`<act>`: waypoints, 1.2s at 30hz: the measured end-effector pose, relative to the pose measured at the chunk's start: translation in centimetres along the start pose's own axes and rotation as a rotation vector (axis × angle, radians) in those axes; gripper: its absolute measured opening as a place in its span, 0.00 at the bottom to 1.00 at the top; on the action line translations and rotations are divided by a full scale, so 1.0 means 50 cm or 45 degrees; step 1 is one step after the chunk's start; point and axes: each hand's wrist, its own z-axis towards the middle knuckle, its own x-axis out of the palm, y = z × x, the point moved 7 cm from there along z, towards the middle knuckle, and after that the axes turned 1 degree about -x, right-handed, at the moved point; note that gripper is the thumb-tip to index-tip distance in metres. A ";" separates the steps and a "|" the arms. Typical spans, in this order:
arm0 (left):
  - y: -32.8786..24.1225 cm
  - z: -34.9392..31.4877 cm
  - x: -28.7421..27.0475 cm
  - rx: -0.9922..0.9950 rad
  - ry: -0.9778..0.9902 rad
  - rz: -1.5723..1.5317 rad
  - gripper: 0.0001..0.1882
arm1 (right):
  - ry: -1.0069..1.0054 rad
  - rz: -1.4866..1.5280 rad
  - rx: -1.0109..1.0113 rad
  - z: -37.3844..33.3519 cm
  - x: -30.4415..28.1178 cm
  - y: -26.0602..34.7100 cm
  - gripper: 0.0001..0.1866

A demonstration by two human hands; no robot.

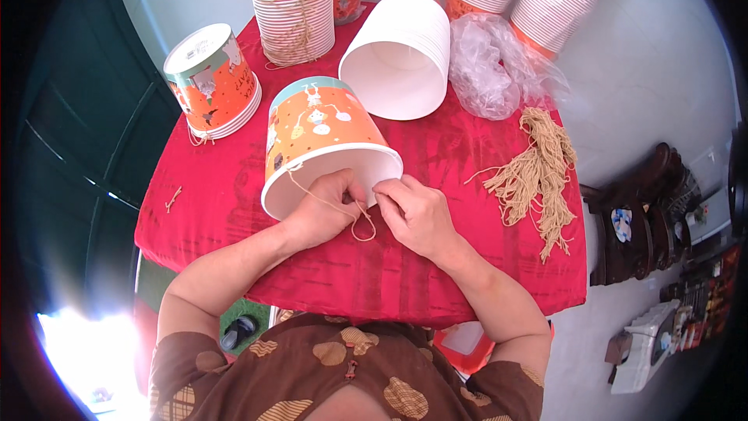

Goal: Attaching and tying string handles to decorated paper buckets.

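Observation:
An orange paper bucket (331,121) with a teal base band and cartoon prints lies tilted on the red-covered table, its white-rimmed mouth toward me. A piece of tan twine (312,191) runs from the left part of its rim, across my left hand, and ends in a loose loop below it. My left hand (327,204) reaches into the mouth with fingers curled and pinched about the twine; the fingertips are partly hidden. With thumb and fingers closed, my right hand (417,214) pinches the bucket's rim on the right side.
A bundle of cut twine (538,179) lies at the right. Nested white buckets (401,54) rest behind the held one, beside crumpled clear plastic (487,66). An upside-down bucket stack (210,82) stands at the left. Tall stacks (292,12) line the back. Twine scraps (173,199) lie left.

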 end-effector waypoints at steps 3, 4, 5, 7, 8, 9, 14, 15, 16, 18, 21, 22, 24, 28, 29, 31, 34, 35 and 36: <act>-0.006 -0.002 0.003 0.043 -0.006 0.011 0.05 | -0.078 -0.024 -0.019 0.000 0.002 0.003 0.05; -0.009 -0.002 0.005 0.042 -0.016 0.036 0.05 | -0.080 -0.026 -0.017 -0.002 0.004 0.001 0.05; -0.012 -0.003 0.005 0.040 -0.028 0.061 0.05 | -0.074 -0.013 -0.024 -0.003 0.009 -0.001 0.06; -0.018 -0.005 0.007 0.068 -0.035 0.101 0.05 | -0.070 -0.001 -0.031 -0.004 0.015 -0.005 0.07; -0.022 -0.006 0.009 0.096 -0.043 0.139 0.06 | -0.063 0.028 -0.017 -0.004 0.019 -0.008 0.07; -0.026 -0.007 0.011 0.096 -0.042 0.140 0.06 | -0.057 0.058 -0.004 -0.005 0.022 -0.011 0.07; -0.048 -0.013 0.013 0.258 -0.145 0.328 0.08 | -0.050 0.067 0.004 -0.008 0.033 -0.022 0.08; -0.047 -0.013 0.014 0.257 -0.144 0.328 0.08 | -0.042 0.071 0.004 -0.008 0.036 -0.025 0.08; -0.056 -0.015 0.016 0.344 -0.165 0.389 0.08 | -0.042 0.072 0.005 -0.008 0.037 -0.026 0.08; -0.063 -0.018 0.020 0.429 -0.186 0.450 0.08 | -0.087 0.102 -0.006 -0.007 0.036 -0.026 0.08; -0.074 -0.024 0.028 0.547 -0.209 0.639 0.11 | -0.111 0.136 -0.009 -0.005 0.035 -0.031 0.09; -0.078 -0.025 0.032 0.562 -0.202 0.732 0.10 | -0.111 0.137 -0.008 -0.006 0.036 -0.031 0.09; -0.081 -0.027 0.035 0.577 -0.194 0.828 0.09 | -0.102 0.156 0.026 -0.006 0.038 -0.037 0.10; -0.086 -0.032 0.039 0.597 -0.204 1.064 0.13 | -0.090 0.160 0.027 -0.008 0.039 -0.038 0.10; -0.088 -0.034 0.041 0.615 -0.209 1.146 0.14 | -0.092 0.166 0.023 -0.008 0.038 -0.037 0.10; -0.081 -0.033 0.040 0.573 -0.208 1.140 0.11 | -0.097 0.170 0.020 -0.008 0.037 -0.036 0.10; -0.064 -0.028 0.038 0.491 -0.223 1.131 0.08 | -0.100 0.160 0.004 -0.006 0.033 -0.030 0.10; -0.059 -0.026 0.036 0.453 -0.237 1.128 0.07 | -0.097 0.166 0.007 -0.005 0.032 -0.029 0.10; -0.058 -0.025 0.035 0.453 -0.236 1.129 0.07 | -0.094 0.173 0.010 -0.005 0.032 -0.029 0.09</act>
